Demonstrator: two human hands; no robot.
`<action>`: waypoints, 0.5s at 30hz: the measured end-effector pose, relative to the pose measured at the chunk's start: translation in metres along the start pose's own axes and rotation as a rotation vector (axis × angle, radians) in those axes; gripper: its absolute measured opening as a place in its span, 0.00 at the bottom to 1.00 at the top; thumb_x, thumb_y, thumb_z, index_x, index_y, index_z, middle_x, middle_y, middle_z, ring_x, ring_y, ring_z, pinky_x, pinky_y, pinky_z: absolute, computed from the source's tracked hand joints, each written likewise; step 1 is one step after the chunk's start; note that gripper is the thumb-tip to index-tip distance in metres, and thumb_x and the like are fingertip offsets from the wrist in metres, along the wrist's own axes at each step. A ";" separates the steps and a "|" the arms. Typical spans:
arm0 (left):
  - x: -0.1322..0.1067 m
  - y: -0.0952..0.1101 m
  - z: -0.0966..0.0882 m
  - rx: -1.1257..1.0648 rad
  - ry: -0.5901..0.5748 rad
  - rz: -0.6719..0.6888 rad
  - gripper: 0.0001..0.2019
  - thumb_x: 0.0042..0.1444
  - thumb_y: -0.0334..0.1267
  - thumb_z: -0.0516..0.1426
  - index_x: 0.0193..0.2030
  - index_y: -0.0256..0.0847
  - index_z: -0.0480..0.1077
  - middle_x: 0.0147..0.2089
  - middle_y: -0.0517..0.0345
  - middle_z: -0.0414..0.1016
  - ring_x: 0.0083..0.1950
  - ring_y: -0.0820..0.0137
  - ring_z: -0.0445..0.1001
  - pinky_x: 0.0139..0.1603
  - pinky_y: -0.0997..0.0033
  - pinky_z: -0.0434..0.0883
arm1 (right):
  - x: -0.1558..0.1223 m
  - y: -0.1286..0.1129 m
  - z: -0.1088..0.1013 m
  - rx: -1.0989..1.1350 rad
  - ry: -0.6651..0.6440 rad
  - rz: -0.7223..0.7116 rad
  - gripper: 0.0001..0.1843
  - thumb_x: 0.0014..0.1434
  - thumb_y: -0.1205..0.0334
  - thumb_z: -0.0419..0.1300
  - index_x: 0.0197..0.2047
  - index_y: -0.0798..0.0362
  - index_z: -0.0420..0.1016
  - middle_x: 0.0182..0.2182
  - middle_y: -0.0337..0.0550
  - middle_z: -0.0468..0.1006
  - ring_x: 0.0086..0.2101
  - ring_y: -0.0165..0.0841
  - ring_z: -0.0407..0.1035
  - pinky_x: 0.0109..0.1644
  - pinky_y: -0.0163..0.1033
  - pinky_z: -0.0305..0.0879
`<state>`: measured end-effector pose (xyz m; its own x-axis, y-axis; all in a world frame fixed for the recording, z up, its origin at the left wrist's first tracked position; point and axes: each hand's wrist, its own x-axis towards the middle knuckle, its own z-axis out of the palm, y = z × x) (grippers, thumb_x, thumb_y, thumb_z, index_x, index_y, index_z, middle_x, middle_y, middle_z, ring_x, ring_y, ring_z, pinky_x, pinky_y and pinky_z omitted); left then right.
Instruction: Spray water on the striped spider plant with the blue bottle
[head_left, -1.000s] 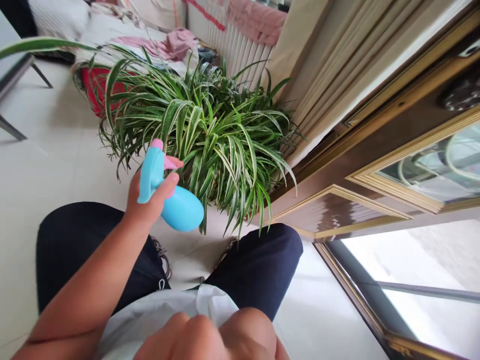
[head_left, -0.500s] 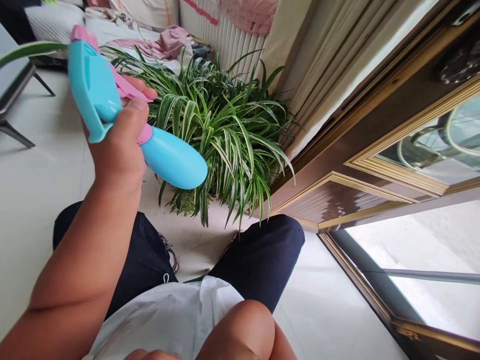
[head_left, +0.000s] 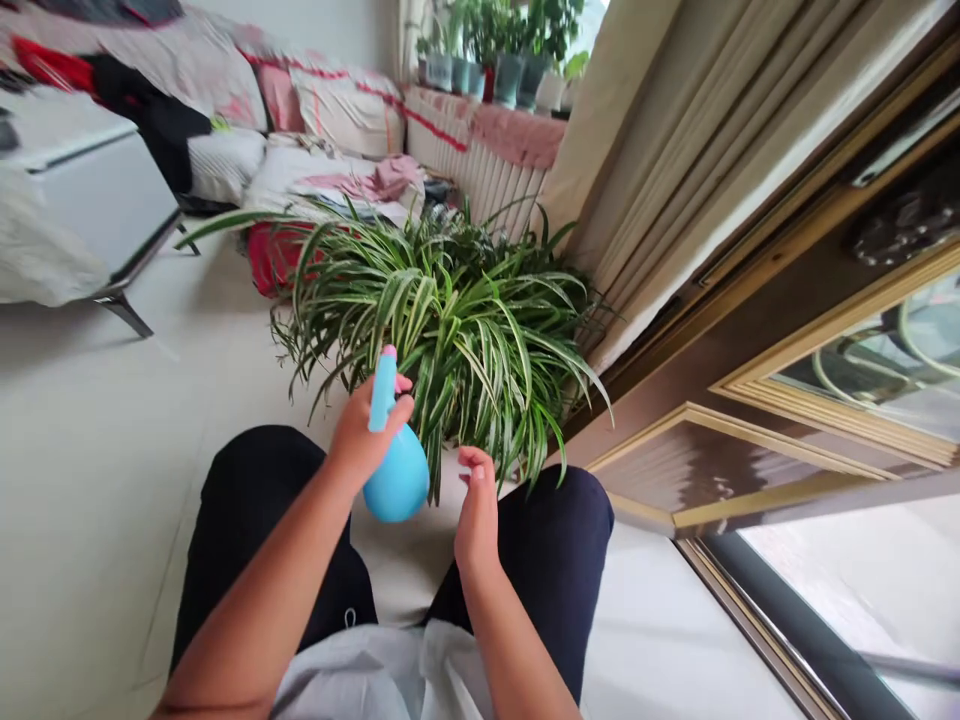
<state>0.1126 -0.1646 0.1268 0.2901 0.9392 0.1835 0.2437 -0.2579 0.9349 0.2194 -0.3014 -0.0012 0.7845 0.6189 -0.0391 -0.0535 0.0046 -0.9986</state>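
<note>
My left hand (head_left: 360, 435) is closed around the neck of a light blue spray bottle (head_left: 397, 475) with a pink nozzle. Its round body hangs below my fingers, just in front of a large spider plant (head_left: 450, 310) with striped green leaves. My right hand (head_left: 476, 510) is raised beside the bottle, a little apart from it. Its fingers are loosely bent and hold nothing, and the fingertips are close to the plant's lowest leaves. Both hands hover over my knees in dark trousers (head_left: 547, 540).
A dark wooden cabinet with gold trim (head_left: 750, 400) and a beige curtain (head_left: 675, 130) are on the right. A white radiator (head_left: 480, 160) with potted plants above it stands behind the plant, with bedding and clothes to its left. A metal-legged table (head_left: 105, 220) stands at the left on the pale tiled floor (head_left: 90, 450).
My left hand has brought the bottle down from high on the left to in front of the plant. My right hand has come up beside it. The view has tilted up.
</note>
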 end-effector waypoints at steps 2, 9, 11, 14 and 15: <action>-0.007 -0.010 0.006 -0.045 0.031 0.057 0.13 0.50 0.45 0.55 0.38 0.40 0.71 0.43 0.53 0.77 0.38 0.65 0.75 0.37 0.67 0.72 | 0.022 0.004 0.013 0.095 -0.028 0.149 0.17 0.65 0.50 0.53 0.44 0.54 0.73 0.41 0.45 0.77 0.39 0.35 0.73 0.43 0.44 0.71; -0.008 -0.023 0.015 -0.067 0.059 0.099 0.08 0.55 0.42 0.53 0.34 0.43 0.70 0.40 0.55 0.78 0.34 0.69 0.74 0.34 0.70 0.71 | 0.019 0.023 0.030 0.293 -0.137 0.495 0.17 0.48 0.45 0.59 0.30 0.50 0.73 0.29 0.41 0.80 0.32 0.38 0.74 0.33 0.40 0.67; -0.007 -0.023 0.014 -0.062 0.039 0.121 0.07 0.55 0.41 0.53 0.32 0.43 0.69 0.37 0.57 0.78 0.32 0.70 0.73 0.34 0.70 0.71 | 0.012 0.024 0.036 0.328 -0.154 0.520 0.17 0.48 0.45 0.59 0.34 0.49 0.74 0.32 0.41 0.81 0.37 0.40 0.75 0.35 0.41 0.68; -0.008 -0.023 0.012 -0.084 0.009 0.124 0.08 0.56 0.41 0.52 0.31 0.43 0.69 0.34 0.58 0.77 0.30 0.70 0.72 0.34 0.70 0.71 | 0.005 0.020 0.043 0.371 -0.179 0.565 0.22 0.51 0.41 0.57 0.40 0.49 0.74 0.35 0.45 0.82 0.39 0.44 0.76 0.35 0.45 0.69; -0.008 -0.022 0.011 -0.097 0.002 0.117 0.09 0.57 0.42 0.52 0.31 0.43 0.69 0.34 0.58 0.77 0.30 0.70 0.72 0.34 0.69 0.71 | 0.003 0.017 0.044 0.400 -0.189 0.585 0.23 0.51 0.40 0.57 0.41 0.49 0.74 0.36 0.46 0.82 0.40 0.45 0.76 0.35 0.46 0.70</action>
<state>0.1151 -0.1689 0.1012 0.3093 0.9044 0.2939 0.1174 -0.3430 0.9320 0.1935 -0.2647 -0.0166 0.4402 0.7328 -0.5189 -0.6807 -0.1044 -0.7250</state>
